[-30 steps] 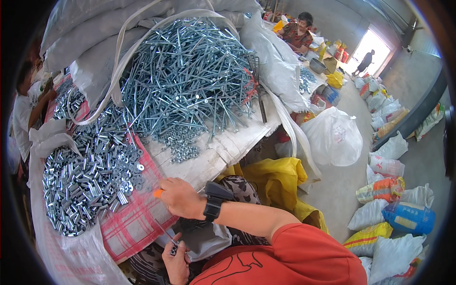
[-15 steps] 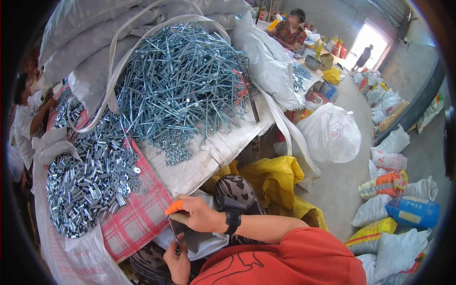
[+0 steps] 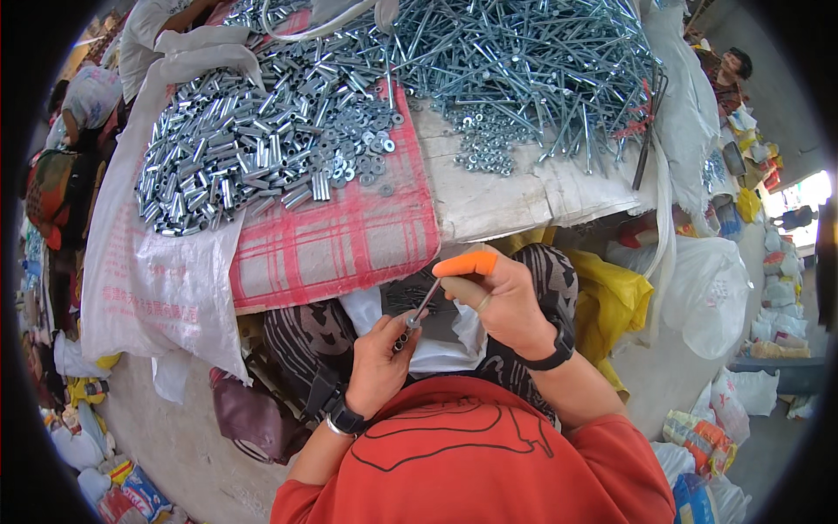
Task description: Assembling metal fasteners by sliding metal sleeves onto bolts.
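Note:
In front of my lap, my right hand, an orange cover on one finger, pinches the upper end of a long thin bolt. My left hand is closed around the lower end, where a washer-like disc and dark round pieces show between the fingers; their exact kind is hard to make out. Beyond the hands, a heap of metal sleeves and a patch of flat washers lie on a red-checked cloth. Small nuts are piled beside a large heap of long bolts.
A white sack drapes over the table's left edge. Dark pieces lie on white plastic in my lap. Yellow sacking and a filled white bag stand to the right. A maroon bag is on the floor. Other people sit at both sides.
My view has swung left and down, so both hands now appear nearer the middle. They still hold the bolt between them, and more of my left hand shows.

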Demonstrator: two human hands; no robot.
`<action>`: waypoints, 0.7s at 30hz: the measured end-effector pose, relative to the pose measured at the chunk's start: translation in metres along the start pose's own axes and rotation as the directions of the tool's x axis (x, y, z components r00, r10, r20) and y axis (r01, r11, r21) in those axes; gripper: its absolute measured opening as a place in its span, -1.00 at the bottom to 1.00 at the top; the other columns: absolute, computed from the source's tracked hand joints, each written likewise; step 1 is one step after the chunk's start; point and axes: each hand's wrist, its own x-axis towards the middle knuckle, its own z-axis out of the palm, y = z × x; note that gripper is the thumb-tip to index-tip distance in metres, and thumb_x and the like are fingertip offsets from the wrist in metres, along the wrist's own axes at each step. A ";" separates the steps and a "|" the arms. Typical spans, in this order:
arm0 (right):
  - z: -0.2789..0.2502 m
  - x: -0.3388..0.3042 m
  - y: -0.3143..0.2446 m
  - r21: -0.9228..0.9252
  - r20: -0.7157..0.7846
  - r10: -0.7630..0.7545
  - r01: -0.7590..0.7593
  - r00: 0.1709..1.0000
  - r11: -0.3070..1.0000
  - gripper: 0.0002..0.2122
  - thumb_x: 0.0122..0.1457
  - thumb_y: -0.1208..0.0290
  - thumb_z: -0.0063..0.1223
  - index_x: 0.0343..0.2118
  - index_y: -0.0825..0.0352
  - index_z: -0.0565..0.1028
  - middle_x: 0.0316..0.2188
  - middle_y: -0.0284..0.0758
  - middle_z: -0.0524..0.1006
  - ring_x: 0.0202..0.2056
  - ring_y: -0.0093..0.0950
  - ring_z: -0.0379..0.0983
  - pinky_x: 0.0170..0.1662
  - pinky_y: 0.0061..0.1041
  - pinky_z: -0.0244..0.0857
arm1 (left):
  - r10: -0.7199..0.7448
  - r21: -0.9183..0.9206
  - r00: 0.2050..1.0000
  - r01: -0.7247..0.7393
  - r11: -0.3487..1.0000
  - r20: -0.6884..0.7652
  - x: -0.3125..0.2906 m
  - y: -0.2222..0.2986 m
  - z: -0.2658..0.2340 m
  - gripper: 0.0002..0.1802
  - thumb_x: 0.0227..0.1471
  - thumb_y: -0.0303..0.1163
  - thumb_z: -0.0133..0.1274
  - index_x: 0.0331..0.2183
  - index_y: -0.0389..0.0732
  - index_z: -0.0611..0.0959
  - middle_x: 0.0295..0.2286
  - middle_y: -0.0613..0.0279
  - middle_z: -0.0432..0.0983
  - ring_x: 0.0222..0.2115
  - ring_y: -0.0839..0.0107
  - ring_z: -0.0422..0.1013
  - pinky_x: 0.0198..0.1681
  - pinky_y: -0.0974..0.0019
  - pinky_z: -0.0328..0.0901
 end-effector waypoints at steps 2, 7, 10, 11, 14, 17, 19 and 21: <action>0.003 0.001 0.007 0.034 -0.017 0.103 -0.102 0.995 0.994 -0.85 0.14 0.58 0.11 -0.20 0.36 0.55 -0.39 -0.46 0.50 -0.43 -0.70 0.38 -0.34 -0.70 0.28 | -0.004 0.055 1.000 0.004 0.998 -0.008 0.000 -0.001 0.001 -0.69 0.02 -0.51 0.12 -0.13 -0.11 0.62 -0.53 0.10 0.42 -0.62 0.22 0.35 -0.54 0.30 0.24; 0.000 0.002 0.003 -0.134 0.109 0.214 -0.199 0.971 0.971 -0.85 0.19 0.41 0.09 -0.26 0.37 0.55 -0.45 -0.34 0.53 -0.45 -0.59 0.44 -0.37 -0.59 0.31 | 0.013 0.212 0.998 -0.027 0.977 0.067 0.002 -0.009 -0.003 -0.72 0.08 -0.51 0.06 -0.11 -0.17 0.60 -0.51 0.22 0.45 -0.62 0.48 0.36 -0.54 0.38 0.27; -0.019 0.022 -0.001 -0.330 0.220 0.051 0.025 0.974 0.944 -0.83 0.17 0.37 0.10 -0.24 0.33 0.56 -0.41 -0.21 0.55 -0.40 -0.38 0.50 -0.30 -0.47 0.35 | -0.240 -0.308 0.937 0.314 0.898 0.256 0.002 -0.005 0.001 -0.75 0.13 -0.44 0.04 -0.11 -0.17 0.60 -0.55 0.38 0.40 -0.66 0.63 0.32 -0.62 0.50 0.24; -0.029 0.035 0.007 -0.451 0.007 -0.102 0.094 0.995 0.888 -0.78 0.14 0.31 0.14 -0.21 0.30 0.56 -0.35 -0.13 0.55 -0.32 -0.22 0.51 -0.23 -0.37 0.36 | -0.239 -0.310 0.936 0.314 0.897 0.258 0.003 -0.004 0.001 -0.75 0.13 -0.44 0.04 -0.11 -0.17 0.60 -0.55 0.38 0.40 -0.66 0.63 0.32 -0.62 0.50 0.24; -0.074 0.078 0.028 -0.763 -0.308 -0.196 -0.119 0.931 0.635 -0.73 0.06 0.34 0.18 -0.19 0.33 0.51 -0.35 -0.10 0.52 -0.33 -0.15 0.48 -0.26 -0.28 0.35 | -0.262 -0.312 0.931 0.336 0.889 0.255 0.008 -0.004 0.001 -0.75 0.16 -0.41 0.03 -0.10 -0.17 0.60 -0.60 0.48 0.34 -0.69 0.74 0.26 -0.65 0.59 0.20; -0.089 0.096 0.038 -0.867 -0.256 -0.258 -0.103 0.932 0.488 -0.73 0.02 0.37 0.18 -0.21 0.33 0.50 -0.35 -0.12 0.49 -0.33 -0.11 0.46 -0.25 -0.22 0.33 | -0.280 -0.318 0.927 0.352 0.880 0.250 0.010 -0.007 0.000 -0.74 0.16 -0.42 0.03 -0.09 -0.17 0.60 -0.64 0.49 0.32 -0.68 0.74 0.26 -0.65 0.59 0.19; -0.084 0.100 0.037 -0.896 -0.246 -0.230 -0.130 0.942 0.424 -0.75 0.03 0.40 0.16 -0.22 0.32 0.49 -0.33 -0.12 0.48 -0.30 -0.10 0.45 -0.22 -0.22 0.33 | -0.331 -0.356 0.910 0.404 0.843 0.251 0.008 -0.010 0.001 -0.74 0.15 -0.43 0.03 -0.09 -0.16 0.60 -0.65 0.51 0.31 -0.69 0.75 0.25 -0.66 0.60 0.17; -0.084 0.101 0.036 -0.903 -0.242 -0.218 -0.137 0.945 0.408 -0.75 0.03 0.41 0.14 -0.21 0.32 0.49 -0.33 -0.12 0.47 -0.29 -0.08 0.45 -0.22 -0.21 0.33 | -0.317 -0.358 0.920 0.384 0.851 0.232 0.008 -0.014 0.002 -0.73 0.15 -0.43 0.03 -0.08 -0.15 0.59 -0.65 0.52 0.30 -0.69 0.75 0.25 -0.66 0.60 0.16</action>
